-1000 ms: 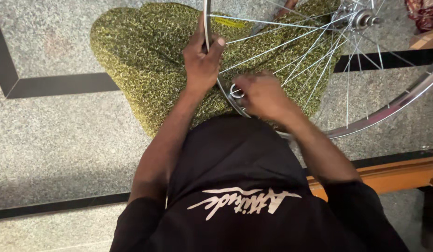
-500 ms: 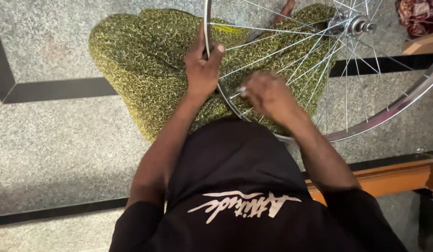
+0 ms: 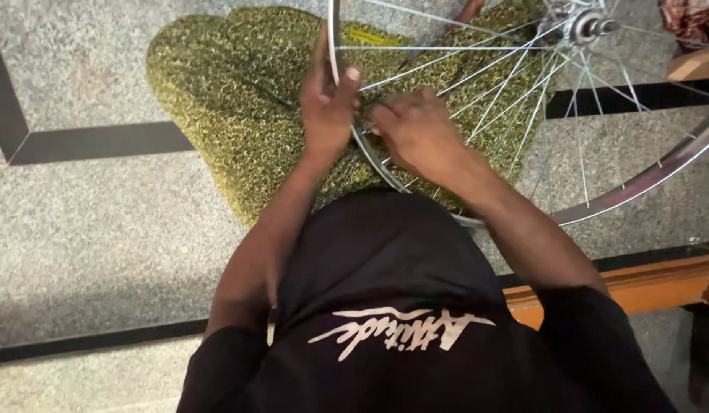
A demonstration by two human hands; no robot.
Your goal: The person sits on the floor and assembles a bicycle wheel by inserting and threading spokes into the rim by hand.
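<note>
The left hand point(image 3: 328, 103) is closed around the silver rim of a bicycle wheel point(image 3: 645, 180), fingers wrapped over the metal and the thumb pressed up along its edge. The right hand point(image 3: 419, 130) lies just beside it, curled with its fingertips pinched at the inner side of the rim where the spokes point(image 3: 515, 80) meet it; what it pinches is too small to tell.

A second ago the two hands sat apart, the right lower on the rim over a small shiny part. The right has since moved up and leftward until the two nearly touch, while the left has kept its grip at the same place on the rim.

The wheel rests tilted across the person's lap, over the green patterned trousers point(image 3: 240, 99), with its hub point(image 3: 580, 27) at the upper right. Below lies a speckled stone floor point(image 3: 87, 222) with dark inlaid strips, and an orange wooden edge point(image 3: 637, 287) runs at the right.
</note>
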